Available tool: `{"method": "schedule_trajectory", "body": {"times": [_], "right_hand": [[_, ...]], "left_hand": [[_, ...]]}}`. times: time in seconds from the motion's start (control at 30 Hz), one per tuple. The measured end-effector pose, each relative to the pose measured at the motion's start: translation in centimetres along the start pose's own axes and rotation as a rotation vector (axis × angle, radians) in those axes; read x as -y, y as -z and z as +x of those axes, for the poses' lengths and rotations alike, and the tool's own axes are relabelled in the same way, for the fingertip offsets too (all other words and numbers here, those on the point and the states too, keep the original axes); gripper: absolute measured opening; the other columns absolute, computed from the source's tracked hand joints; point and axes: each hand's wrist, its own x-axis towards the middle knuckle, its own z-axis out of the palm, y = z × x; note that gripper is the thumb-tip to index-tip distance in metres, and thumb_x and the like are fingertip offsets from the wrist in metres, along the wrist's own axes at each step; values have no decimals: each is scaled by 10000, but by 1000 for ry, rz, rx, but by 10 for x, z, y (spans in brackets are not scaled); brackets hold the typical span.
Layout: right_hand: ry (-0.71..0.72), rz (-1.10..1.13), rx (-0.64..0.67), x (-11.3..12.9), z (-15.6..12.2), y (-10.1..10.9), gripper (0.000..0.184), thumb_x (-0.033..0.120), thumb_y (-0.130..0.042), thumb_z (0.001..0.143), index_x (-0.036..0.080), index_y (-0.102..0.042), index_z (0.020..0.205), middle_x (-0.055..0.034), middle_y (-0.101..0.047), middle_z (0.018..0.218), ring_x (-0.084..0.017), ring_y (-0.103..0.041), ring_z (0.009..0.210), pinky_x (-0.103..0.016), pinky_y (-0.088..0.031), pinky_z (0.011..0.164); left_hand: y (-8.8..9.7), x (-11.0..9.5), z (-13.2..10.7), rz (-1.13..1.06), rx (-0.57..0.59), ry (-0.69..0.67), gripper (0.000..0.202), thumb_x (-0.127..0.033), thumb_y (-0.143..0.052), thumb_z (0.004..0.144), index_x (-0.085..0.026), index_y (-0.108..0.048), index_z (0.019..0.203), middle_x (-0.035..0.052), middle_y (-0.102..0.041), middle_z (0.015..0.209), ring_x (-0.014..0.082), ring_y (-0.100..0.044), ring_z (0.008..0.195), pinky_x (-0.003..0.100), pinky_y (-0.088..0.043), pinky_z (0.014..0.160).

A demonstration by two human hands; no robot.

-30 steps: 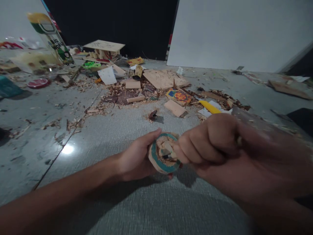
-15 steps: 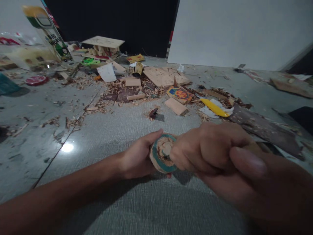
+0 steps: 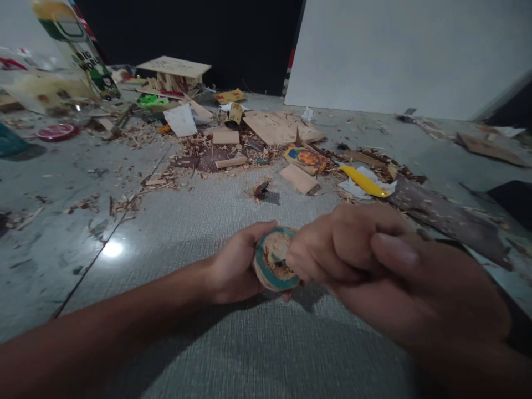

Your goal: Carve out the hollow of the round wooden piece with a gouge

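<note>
My left hand (image 3: pixel 235 269) is wrapped around a round wooden piece (image 3: pixel 272 265) with a teal rim and a hollowed, pale centre, held just above the grey floor. My right hand (image 3: pixel 366 252) is closed in a fist close to the camera, gripping a small carving tool whose dark tip (image 3: pixel 282 262) sits in the hollow of the piece. The tool's handle is hidden inside my fingers.
Wood shavings, flat wood blocks (image 3: pixel 298 178), a painted multicoloured piece (image 3: pixel 306 159) and a yellow knife (image 3: pixel 364 182) lie scattered on the floor beyond my hands. A plywood sheet (image 3: pixel 276 127), a small wooden structure (image 3: pixel 174 75) and a white board (image 3: pixel 399 55) stand farther back.
My right fist has shifted slightly left and down against the round piece, with its thumb now showing on top. The left hand has kept its hold in the same place.
</note>
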Motion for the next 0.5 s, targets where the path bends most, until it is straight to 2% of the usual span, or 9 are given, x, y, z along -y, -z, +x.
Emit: {"method": "schedule_trajectory", "body": {"times": [0.27,0.4,0.5], "right_hand": [[22,73,65,-11,1,8,554,400,-608,861,190,-253,492,48,-148,422,-100,-215,398,-299,-246,409],[39,142,86,-17,1,14,526,397,-629,810,191,-242,520,52,-166,445,-100,-225,411,-301,-269,424],[42,100,71,-13,-2,10,488,387,-609,807,191,-267,519,47,-176,451,-102,-233,420,-298,-264,425]], "left_hand": [[3,1,0,-16,24,14,387,-365,-411,870,-115,-664,718,103,-623,624,209,-629,626,292,-549,523],[5,1,0,-21,39,12,396,-375,-409,849,-105,-660,706,105,-618,614,208,-627,624,293,-549,529],[5,0,1,-1,34,19,393,-390,-424,848,-112,-655,696,93,-604,594,204,-624,627,290,-549,548]]}}
